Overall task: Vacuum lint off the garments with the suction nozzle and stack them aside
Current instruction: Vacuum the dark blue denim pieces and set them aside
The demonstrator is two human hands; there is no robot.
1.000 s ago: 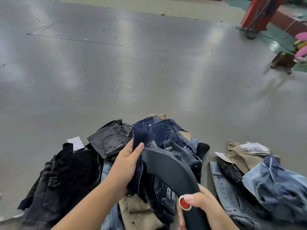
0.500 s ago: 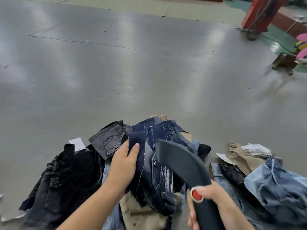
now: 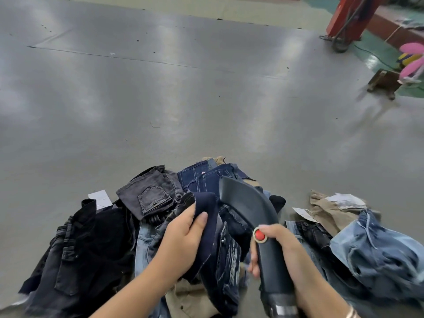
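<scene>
A heap of denim garments [image 3: 151, 193] lies on the grey floor in front of me, black, grey, blue and tan pieces mixed. My left hand [image 3: 183, 237] grips a dark navy garment [image 3: 210, 226] lifted from the heap. My right hand [image 3: 278, 251] holds the dark curved suction nozzle [image 3: 243, 203] by its handle, thumb by the red button [image 3: 259, 235]. The nozzle's mouth points up and away, just right of the navy garment, apart from it.
A second, smaller pile of light blue and tan garments [image 3: 371, 246] lies at the right. White paper tags [image 3: 101, 197] sit by the heap. A red post [image 3: 348, 17], a small wooden stool [image 3: 385, 83] and pink objects [image 3: 413, 58] stand at the far right.
The nozzle has swung to the right, off the navy garment. My left hand has lowered a little, still gripping the garment.
</scene>
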